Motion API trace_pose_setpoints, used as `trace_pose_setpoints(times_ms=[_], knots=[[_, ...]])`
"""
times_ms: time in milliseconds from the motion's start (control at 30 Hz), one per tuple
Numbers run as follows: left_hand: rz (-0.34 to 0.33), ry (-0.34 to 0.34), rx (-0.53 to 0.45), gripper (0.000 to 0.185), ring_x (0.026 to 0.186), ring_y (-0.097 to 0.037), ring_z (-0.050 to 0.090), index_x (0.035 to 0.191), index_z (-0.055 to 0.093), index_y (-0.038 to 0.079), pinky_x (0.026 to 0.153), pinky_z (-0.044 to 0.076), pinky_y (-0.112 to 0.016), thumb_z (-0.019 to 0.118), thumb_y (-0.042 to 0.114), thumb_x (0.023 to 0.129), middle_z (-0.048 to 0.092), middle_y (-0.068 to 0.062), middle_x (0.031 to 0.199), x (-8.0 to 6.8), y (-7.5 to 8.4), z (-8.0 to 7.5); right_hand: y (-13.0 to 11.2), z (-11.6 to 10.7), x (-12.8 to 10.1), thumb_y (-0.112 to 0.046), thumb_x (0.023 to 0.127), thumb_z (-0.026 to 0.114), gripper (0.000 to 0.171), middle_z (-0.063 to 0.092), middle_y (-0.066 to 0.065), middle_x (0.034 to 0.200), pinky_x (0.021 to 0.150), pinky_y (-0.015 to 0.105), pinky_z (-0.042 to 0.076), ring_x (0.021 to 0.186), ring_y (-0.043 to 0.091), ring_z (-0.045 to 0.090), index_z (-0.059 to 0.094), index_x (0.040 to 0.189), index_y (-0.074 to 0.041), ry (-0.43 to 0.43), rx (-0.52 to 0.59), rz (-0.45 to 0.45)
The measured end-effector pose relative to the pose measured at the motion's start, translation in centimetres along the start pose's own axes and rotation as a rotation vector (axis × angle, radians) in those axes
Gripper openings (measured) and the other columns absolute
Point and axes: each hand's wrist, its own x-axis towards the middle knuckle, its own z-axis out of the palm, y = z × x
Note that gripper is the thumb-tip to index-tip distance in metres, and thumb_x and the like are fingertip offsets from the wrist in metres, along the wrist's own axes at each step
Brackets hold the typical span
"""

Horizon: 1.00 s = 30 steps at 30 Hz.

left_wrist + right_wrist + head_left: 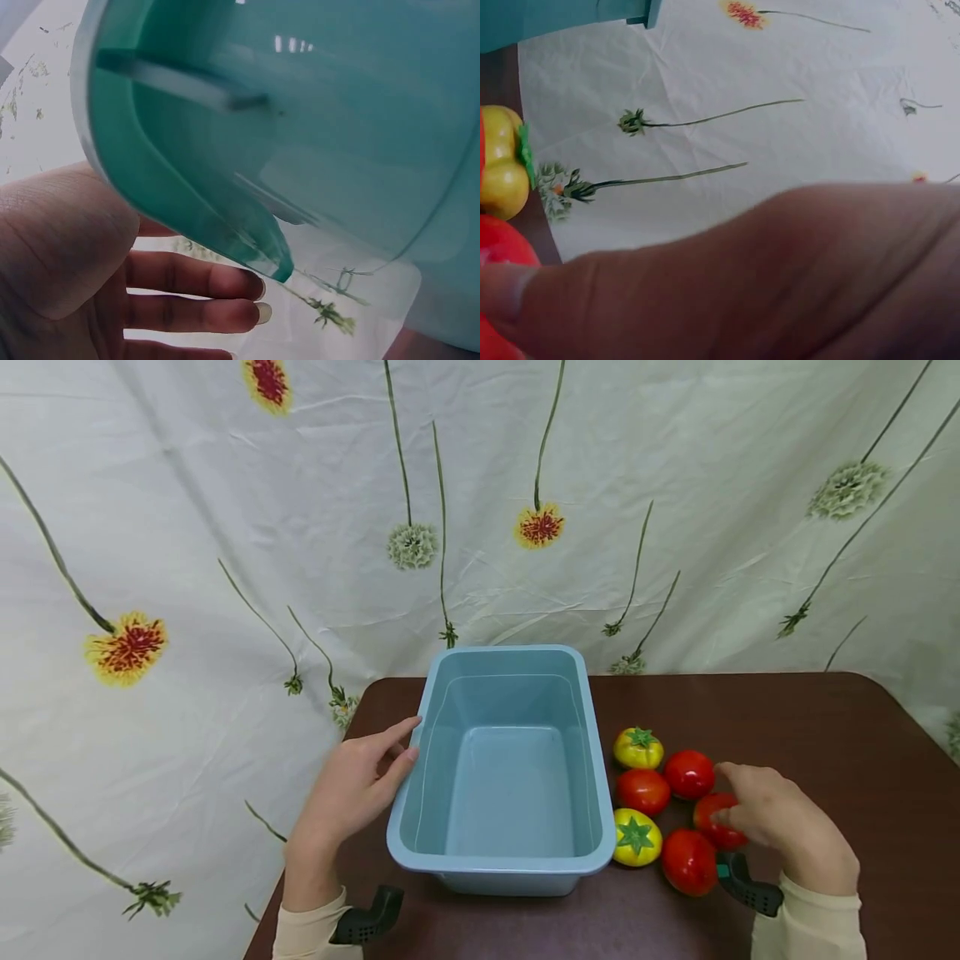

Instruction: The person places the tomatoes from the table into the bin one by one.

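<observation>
A light blue plastic basin (510,864) stands on the dark brown table, and its inside holds nothing. My left hand (356,785) is at its left side, thumb and index fingertip touching the rim; in the left wrist view the other fingers (195,275) lie fairly straight outside the wall. My right hand (780,814) reaches over a red tomato (708,810), thumb in front of it and index finger extended; whether it bears on the tomato is hard to see. In the right wrist view the thumb (592,300) overlaps red fruit (506,238).
Between basin and right hand lie more shiny red tomatoes (689,862) and two yellow tomato-like fruits (637,839) with green leafy tops. A white flower-print cloth (487,585) hangs behind the brown table (825,727). Black wrist devices (371,920) sit on both wrists.
</observation>
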Motion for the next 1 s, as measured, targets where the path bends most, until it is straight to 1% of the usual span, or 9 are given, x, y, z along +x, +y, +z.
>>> trace_pose_setpoints(times_ms=[133,233,333,400,567,633,767,1000], knots=[[-0.027,-0.037,-0.003,0.043,0.068,-0.005,0.057,0.138,0.057,0.017,0.063,0.047,-0.027,0.057,0.032,0.098,0.074,-0.001,0.102,0.0,0.0,0.1,0.8,0.6,0.7,-0.025,0.077,0.08,0.081,0.053,0.034,0.126,0.087,0.059,0.047,0.104,0.042,0.053,0.042,0.135,0.014,-0.026,0.048,0.027],[-0.035,-0.06,0.01,0.043,0.071,-0.007,0.058,0.139,0.056,0.017,0.064,0.046,-0.028,0.058,0.03,0.098,0.073,-0.004,0.109,0.1,0.0,0.2,1.3,1.0,1.1,-0.024,0.076,0.081,0.077,0.059,0.03,0.118,0.084,0.056,0.049,0.098,0.037,0.055,0.045,0.133,0.014,-0.034,0.071,0.026],[-0.026,-0.068,0.038,0.045,0.072,-0.008,0.059,0.139,0.055,0.014,0.064,0.046,-0.028,0.059,0.028,0.097,0.074,-0.005,0.106,0.1,0.1,0.2,1.5,1.3,1.4,-0.02,0.074,0.082,0.071,0.063,0.025,0.109,0.079,0.052,0.052,0.091,0.031,0.058,0.05,0.128,0.013,-0.027,0.086,0.015],[-0.017,-0.064,0.044,0.046,0.073,-0.009,0.06,0.139,0.055,0.012,0.063,0.046,-0.028,0.059,0.027,0.096,0.074,-0.006,0.104,0.1,0.1,0.3,1.6,1.4,1.5,-0.017,0.072,0.082,0.066,0.064,0.023,0.106,0.077,0.05,0.053,0.089,0.029,0.058,0.054,0.124,0.011,-0.004,0.091,0.0],[-0.006,-0.059,0.044,0.045,0.077,-0.012,0.065,0.138,0.055,0.009,0.064,0.048,-0.029,0.058,0.026,0.097,0.073,-0.009,0.111,0.1,0.0,0.3,2.2,1.7,1.9,-0.017,0.072,0.083,0.059,0.064,0.021,0.103,0.074,0.048,0.053,0.087,0.029,0.058,0.058,0.119,0.009,0.001,0.106,0.013],[-0.007,-0.067,0.046,0.044,0.079,-0.012,0.066,0.138,0.056,0.009,0.064,0.048,-0.029,0.057,0.026,0.098,0.073,-0.009,0.111,0.1,0.0,0.3,2.5,1.9,2.1,-0.02,0.074,0.082,0.062,0.063,0.023,0.104,0.075,0.05,0.053,0.087,0.03,0.058,0.057,0.12,0.011,-0.029,0.118,0.039],[-0.004,-0.089,0.054,0.044,0.077,-0.012,0.066,0.139,0.054,0.009,0.063,0.048,-0.029,0.056,0.026,0.098,0.074,-0.009,0.106,0.1,0.0,0.3,2.9,2.1,2.6,-0.027,0.075,0.082,0.073,0.061,0.028,0.109,0.081,0.055,0.051,0.093,0.035,0.057,0.052,0.125,0.015,-0.068,0.145,0.075],[-0.001,-0.105,0.069,0.047,0.075,-0.01,0.064,0.143,0.05,0.01,0.064,0.048,-0.03,0.054,0.026,0.099,0.074,-0.007,0.101,0.2,0.0,0.5,3.6,2.2,2.9,-0.035,0.074,0.082,0.081,0.059,0.03,0.114,0.083,0.057,0.049,0.097,0.039,0.055,0.049,0.128,0.015,-0.085,0.173,0.083]])
